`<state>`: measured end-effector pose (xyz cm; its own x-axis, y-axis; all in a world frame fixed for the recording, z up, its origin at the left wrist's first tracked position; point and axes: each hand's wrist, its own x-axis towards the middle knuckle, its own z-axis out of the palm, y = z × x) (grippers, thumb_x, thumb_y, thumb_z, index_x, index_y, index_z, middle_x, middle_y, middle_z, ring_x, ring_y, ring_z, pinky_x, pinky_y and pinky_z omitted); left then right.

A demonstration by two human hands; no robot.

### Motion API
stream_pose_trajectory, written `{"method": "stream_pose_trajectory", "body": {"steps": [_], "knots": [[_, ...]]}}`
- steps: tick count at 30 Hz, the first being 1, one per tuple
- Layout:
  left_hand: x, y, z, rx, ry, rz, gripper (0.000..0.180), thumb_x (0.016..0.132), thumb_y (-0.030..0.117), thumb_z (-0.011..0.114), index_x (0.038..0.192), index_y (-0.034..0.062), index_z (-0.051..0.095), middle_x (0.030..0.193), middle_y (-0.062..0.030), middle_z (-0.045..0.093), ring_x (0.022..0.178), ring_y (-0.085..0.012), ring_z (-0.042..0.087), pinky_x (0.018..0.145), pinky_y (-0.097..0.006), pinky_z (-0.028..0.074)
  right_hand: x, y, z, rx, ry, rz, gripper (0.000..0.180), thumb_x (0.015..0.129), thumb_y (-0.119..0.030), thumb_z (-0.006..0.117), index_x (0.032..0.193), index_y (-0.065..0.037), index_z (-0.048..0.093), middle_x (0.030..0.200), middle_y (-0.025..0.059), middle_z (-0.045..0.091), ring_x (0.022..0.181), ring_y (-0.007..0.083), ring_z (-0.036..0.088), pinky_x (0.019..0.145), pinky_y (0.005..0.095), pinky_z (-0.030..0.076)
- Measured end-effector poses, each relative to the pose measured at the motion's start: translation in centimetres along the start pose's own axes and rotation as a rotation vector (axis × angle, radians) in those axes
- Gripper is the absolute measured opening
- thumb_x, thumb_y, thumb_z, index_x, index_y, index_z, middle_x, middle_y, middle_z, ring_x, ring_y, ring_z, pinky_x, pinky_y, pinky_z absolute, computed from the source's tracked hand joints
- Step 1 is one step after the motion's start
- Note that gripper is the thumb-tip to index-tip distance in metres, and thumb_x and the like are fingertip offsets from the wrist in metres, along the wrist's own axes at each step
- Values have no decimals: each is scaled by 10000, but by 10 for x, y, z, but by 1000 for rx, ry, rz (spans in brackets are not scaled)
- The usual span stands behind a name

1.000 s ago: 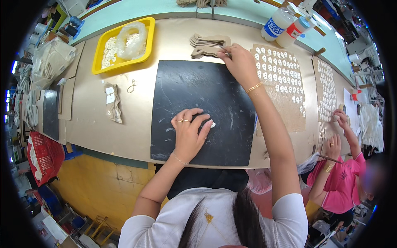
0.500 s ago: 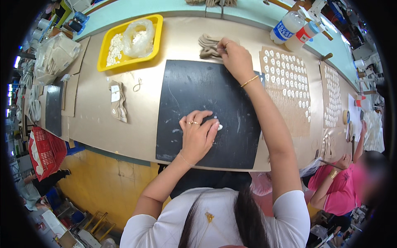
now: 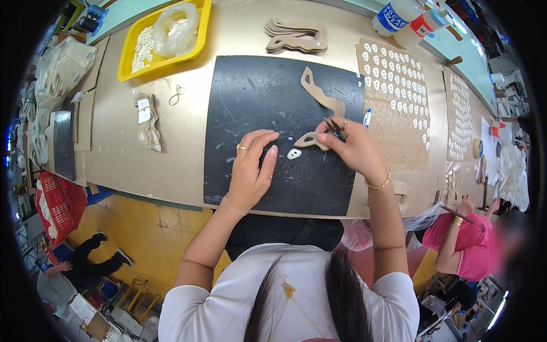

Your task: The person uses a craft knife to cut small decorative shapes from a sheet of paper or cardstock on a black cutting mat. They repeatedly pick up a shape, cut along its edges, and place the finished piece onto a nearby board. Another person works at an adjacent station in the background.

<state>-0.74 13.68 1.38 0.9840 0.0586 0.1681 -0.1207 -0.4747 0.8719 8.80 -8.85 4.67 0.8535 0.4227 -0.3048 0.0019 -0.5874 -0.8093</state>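
My left hand point(image 3: 250, 168) rests over the black mat point(image 3: 250, 97), fingers apart and holding nothing. Just right of its fingertips lies a small white oval piece with holes point(image 3: 294, 154). In my right hand point(image 3: 356, 148) a beige curved piece with a slot point(image 3: 309, 139) is pinched between thumb and fingers. A small dark pointed tool point(image 3: 336, 127) also sits in that hand; its exact kind is unclear. Behind the hand, on the mat, lies a longer wavy beige piece point(image 3: 320, 94). The stack of beige cut pieces point(image 3: 293, 37) stands beyond the mat's far edge.
At far left is a yellow tray point(image 3: 124, 65) with white pieces and a plastic bag point(image 3: 176, 34). A tied beige bundle point(image 3: 147, 122) lies left of the mat. Brown card point(image 3: 393, 145) bearing rows of white ovals is at right, bottles point(image 3: 393, 17) behind it. A co-worker point(image 3: 461, 245) sits at right.
My right hand has come back from the stack to the mat, now holding a beige piece and dark tool. A wavy beige piece now lies on the mat. My left hand has uncovered the white oval.
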Motion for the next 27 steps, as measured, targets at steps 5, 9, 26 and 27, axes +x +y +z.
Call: {"method": "stream_pose_trajectory", "body": {"steps": [5, 9, 26, 27], "knots": [[-19, -1, -7, 63, -70, 25, 290, 907, 30, 649, 1197, 11, 656, 1243, -156, 612, 1186, -334, 580, 1008, -412, 460, -5, -10, 15, -12, -113, 15, 273, 889, -292, 737, 979, -34, 738, 793, 181, 700, 725, 305, 686, 701, 378, 517], [-29, -3, -7, 179, -102, 146, 335, 854, 7, 676, 1189, 27, 667, 1291, -148, 578, 1225, -347, 564, 1067, -464, 441, -3, -15, 22, -102, -99, 26, 281, 878, -303, 736, 957, -34, 761, 765, 222, 680, 709, 372, 679, 672, 417, 514], [-30, -3, -3, 384, -181, 283, 448, 790, 39, 700, 1237, 61, 670, 1277, -146, 574, 1295, -355, 497, 1108, -537, 379, -4, -13, 29, -194, -11, 11, 313, 879, -310, 741, 947, -4, 758, 787, 213, 707, 749, 392, 699, 699, 439, 540], [-30, -2, -3, 390, -187, 285, 456, 787, 40, 701, 1241, 63, 668, 1276, -146, 574, 1296, -356, 494, 1108, -538, 378, -4, -14, 28, -198, -12, 11, 313, 880, -309, 740, 947, -4, 758, 784, 212, 707, 746, 392, 698, 697, 440, 540]]}}
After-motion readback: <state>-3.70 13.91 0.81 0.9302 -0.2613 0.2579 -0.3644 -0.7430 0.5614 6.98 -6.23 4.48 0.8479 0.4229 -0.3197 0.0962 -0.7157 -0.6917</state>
